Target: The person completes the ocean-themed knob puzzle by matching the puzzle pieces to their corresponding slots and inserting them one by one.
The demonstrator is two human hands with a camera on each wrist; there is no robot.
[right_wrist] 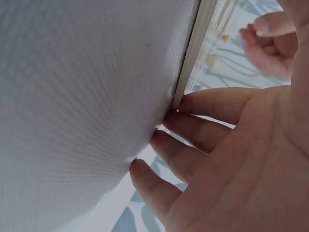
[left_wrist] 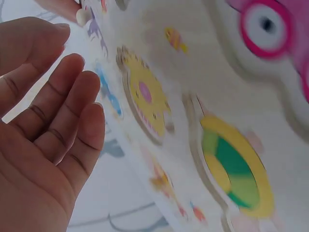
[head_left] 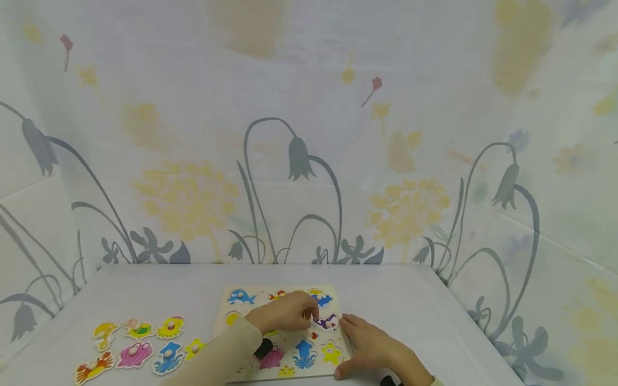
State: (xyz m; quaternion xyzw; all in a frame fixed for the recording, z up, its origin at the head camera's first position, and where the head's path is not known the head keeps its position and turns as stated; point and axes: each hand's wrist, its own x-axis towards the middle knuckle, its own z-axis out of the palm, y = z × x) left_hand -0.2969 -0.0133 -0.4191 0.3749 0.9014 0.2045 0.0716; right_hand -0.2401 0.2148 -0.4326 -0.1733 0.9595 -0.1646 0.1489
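Flower-print cloth (head_left: 299, 64) hangs behind a table (head_left: 410, 300) with a white cover. Purple sea-animal piece (head_left: 327, 323) on the right side of the puzzle board (head_left: 314, 371), knob up; can't tell if it sits flush. Left hand (head_left: 287, 313) over the board, just beside that piece: fingers loosely curved, thumb apart from them, nothing held per left wrist view. Right hand (head_left: 372, 343) at the board's right edge, fingers spread and extended, index fingertip touching the edge, nothing gripped.

Also on the board: blue whale (head_left: 241, 296) at far left, blue squid (head_left: 304, 355) near the front, yellow star (head_left: 332, 352) at front right. Farther left on the table, loose knobbed pieces: seahorse (head_left: 103, 335), turtle (head_left: 138, 328), yellow fish (head_left: 171, 326), crab (head_left: 94, 368), pink shell (head_left: 135, 355), second blue squid (head_left: 169, 358), second yellow star (head_left: 195, 348), partly beside the left sleeve (head_left: 227, 348).
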